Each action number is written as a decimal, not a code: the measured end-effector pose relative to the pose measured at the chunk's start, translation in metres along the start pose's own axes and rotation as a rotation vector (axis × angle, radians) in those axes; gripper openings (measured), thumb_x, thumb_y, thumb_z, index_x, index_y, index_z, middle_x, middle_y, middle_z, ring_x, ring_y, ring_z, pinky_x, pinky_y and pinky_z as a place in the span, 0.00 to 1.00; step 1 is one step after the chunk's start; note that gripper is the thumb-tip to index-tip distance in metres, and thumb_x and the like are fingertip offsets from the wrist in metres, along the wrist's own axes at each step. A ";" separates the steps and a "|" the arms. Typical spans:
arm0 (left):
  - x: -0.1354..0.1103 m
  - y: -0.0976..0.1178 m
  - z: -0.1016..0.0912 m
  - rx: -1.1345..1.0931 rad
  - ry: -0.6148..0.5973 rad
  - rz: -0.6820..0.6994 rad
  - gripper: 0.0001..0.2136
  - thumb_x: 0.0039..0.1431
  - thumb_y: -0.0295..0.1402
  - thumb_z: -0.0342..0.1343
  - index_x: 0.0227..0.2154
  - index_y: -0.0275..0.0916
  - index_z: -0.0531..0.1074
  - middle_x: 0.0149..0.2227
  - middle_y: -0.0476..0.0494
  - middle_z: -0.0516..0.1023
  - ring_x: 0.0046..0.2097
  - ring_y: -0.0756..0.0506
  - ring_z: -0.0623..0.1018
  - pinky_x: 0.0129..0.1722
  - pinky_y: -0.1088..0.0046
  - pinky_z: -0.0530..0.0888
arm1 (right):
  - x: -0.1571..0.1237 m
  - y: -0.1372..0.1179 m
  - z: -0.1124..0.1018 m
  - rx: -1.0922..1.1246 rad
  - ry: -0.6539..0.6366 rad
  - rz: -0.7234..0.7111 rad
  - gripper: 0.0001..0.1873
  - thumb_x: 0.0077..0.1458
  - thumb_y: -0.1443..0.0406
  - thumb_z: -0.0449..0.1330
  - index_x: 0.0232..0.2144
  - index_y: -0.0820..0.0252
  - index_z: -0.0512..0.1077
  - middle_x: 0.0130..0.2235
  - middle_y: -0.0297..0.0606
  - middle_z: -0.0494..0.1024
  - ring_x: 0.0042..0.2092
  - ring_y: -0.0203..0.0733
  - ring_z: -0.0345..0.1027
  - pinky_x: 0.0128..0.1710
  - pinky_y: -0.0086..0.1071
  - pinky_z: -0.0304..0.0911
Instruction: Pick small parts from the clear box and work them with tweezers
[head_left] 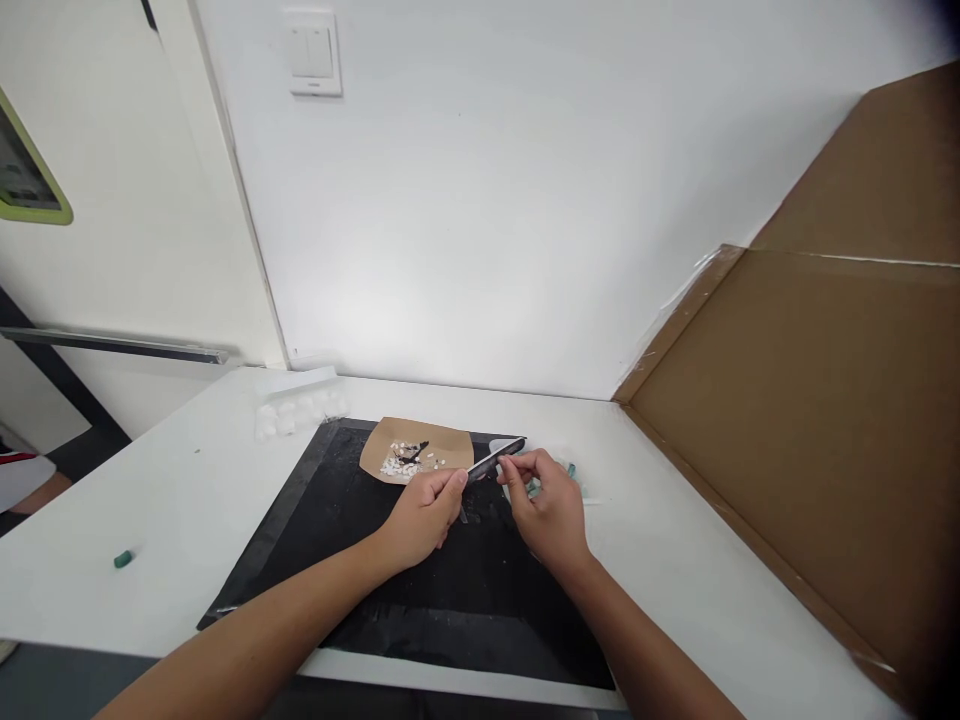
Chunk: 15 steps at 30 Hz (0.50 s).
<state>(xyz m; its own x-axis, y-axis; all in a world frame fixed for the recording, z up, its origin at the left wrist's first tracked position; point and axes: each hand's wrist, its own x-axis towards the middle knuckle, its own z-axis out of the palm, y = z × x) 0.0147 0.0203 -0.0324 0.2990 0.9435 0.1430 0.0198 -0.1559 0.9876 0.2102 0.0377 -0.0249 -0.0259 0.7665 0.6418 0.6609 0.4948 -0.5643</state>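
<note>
My left hand (427,510) is closed around the near end of a slim black bar (513,447) with a pale strip along its upper edge. It slants up to the right; its exact kind is unclear. My right hand (550,500) is closed in a pinch against the underside of this bar, and whatever its fingertips hold is too small to make out. Behind my left hand, a brown paper piece (375,462) bears small white bits (397,465) and dark scraps (412,455). Partly hidden behind my right hand are green pieces (571,470) on something clear or white.
A black mat (450,590) covers the middle of the white table (150,500). A clear plastic tray (300,410) sits at the back left, and a small green piece (123,559) lies at the left. Cardboard (787,400) stands along the right; the wall (465,200) is behind.
</note>
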 end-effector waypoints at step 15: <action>-0.001 0.001 0.000 -0.012 -0.017 0.002 0.24 0.71 0.53 0.47 0.24 0.41 0.61 0.16 0.59 0.57 0.14 0.55 0.57 0.14 0.78 0.57 | 0.004 0.002 -0.004 -0.008 0.019 -0.029 0.12 0.68 0.55 0.58 0.35 0.54 0.74 0.31 0.34 0.82 0.33 0.44 0.74 0.44 0.41 0.64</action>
<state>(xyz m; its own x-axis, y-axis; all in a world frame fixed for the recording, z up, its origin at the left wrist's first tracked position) 0.0146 0.0194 -0.0319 0.3151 0.9381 0.1441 0.0077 -0.1543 0.9880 0.2140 0.0398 -0.0215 -0.0310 0.7438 0.6677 0.6658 0.5136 -0.5413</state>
